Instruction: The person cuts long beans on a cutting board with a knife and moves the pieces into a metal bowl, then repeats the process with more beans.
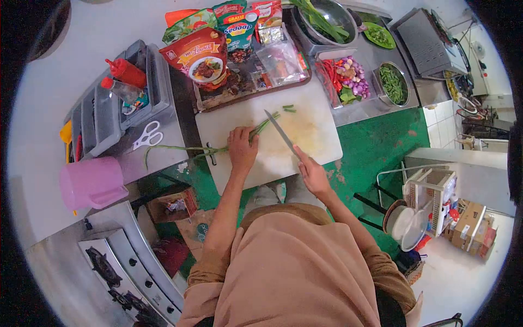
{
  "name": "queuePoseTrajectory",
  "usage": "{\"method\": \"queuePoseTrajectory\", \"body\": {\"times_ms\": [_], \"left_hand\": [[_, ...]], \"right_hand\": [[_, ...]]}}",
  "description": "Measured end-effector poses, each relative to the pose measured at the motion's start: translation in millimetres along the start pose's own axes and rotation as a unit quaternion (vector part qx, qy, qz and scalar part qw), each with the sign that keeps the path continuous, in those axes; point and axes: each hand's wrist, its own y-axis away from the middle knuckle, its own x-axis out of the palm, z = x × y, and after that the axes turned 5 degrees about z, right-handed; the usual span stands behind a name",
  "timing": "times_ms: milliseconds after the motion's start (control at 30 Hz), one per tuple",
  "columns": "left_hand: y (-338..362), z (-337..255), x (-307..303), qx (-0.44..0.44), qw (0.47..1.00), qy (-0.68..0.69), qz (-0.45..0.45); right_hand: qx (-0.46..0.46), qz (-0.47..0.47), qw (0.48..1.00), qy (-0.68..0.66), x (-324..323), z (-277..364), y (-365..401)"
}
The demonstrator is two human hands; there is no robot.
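Note:
On the white cutting board (305, 147), my left hand (242, 150) presses a bunch of long green beans (182, 147) flat, fingers closed over them. Their long ends trail off the board to the left, and the short ends stick out to the right of my fingers. My right hand (313, 173) grips a knife (279, 129) by its handle, the blade slanting up and left beside the bean tips. A few short cut pieces (289, 109) lie just beyond the blade.
Behind the board, a tray (204, 101) holds seasoning packets (204, 57). To its right stand a container of chillies and shallots (348, 79), a bowl of cut green beans (393, 84) and a metal bowl (329, 22). White scissors (148, 134) and a pink jug (92, 182) lie left.

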Motion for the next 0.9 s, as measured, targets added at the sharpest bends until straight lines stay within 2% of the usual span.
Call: {"method": "queuePoseTrajectory", "body": {"times_ms": [67, 133, 233, 533, 667, 767, 900], "left_hand": [[1.0, 2.5, 1.6, -0.012, 1.000, 0.001, 0.014], [1.8, 3.0, 4.2, -0.019, 0.999, 0.024, 0.014], [0.3, 2.7, 5.5, -0.023, 1.000, 0.002, 0.014], [-1.5, 4.9, 8.8, -0.009, 1.000, 0.024, 0.001], [-0.6, 4.9, 8.8, -0.005, 1.000, 0.013, 0.002], [-1.7, 4.1, 8.7, -0.005, 1.000, 0.017, 0.001], [-2.0, 2.5, 11.0, -0.004, 1.000, 0.020, -0.005]], "right_hand": [[-0.010, -0.014, 1.000, -0.011, -5.5, 10.6, 0.3], [0.036, 0.051, 0.996, 0.064, -5.5, 19.4, 5.4], [0.052, 0.080, 0.988, 0.120, 0.4, 26.3, 8.4], [0.027, 0.084, 0.985, 0.147, -13.3, 49.5, -7.5], [0.038, 0.073, 0.983, 0.166, 14.8, 23.3, -0.7], [0.004, 0.036, 0.983, 0.179, 23.7, 14.3, 2.3], [0.035, 0.037, 0.993, 0.110, 12.4, 18.6, 1.3]]}}
